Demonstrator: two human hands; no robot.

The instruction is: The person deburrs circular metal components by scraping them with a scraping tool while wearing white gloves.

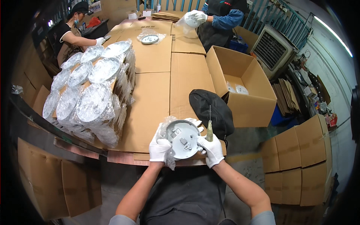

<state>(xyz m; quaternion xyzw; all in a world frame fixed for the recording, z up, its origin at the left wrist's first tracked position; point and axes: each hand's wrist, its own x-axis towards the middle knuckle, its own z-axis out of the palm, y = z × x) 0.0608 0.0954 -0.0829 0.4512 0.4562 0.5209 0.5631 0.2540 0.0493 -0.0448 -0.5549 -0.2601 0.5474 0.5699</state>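
Our bare forearms (pixel 140 189) come in from the lower edge, on either side of a dark apron (pixel 183 198), and end in white gloves. With the left hand (pixel 160 149) we grip the near-left rim of a round grey disc (pixel 183 138), fingers curled around it, with crumpled clear wrap (pixel 171 163) caught alongside. Our right hand (pixel 212 149) is closed around the handle of a thin-shafted tool (pixel 209 133), pointing away from us, while its fingers also touch the disc's right rim. So the disc sits between our hands, its raised fittings facing us, above the near edge of the cardboard-covered table (pixel 153 93). Just beyond the tool lies a black bag (pixel 215 112). Past that, an open cardboard box (pixel 243 108) holds pale pieces (pixel 241 89) at its bottom. To our left stands a stack of wrapped discs (pixel 94 103), layered with cardboard. Farther off, another disc (pixel 150 39) lies on plastic, and a co-worker's gloved hands (pixel 198 15) hold a wrapped piece (pixel 191 20).
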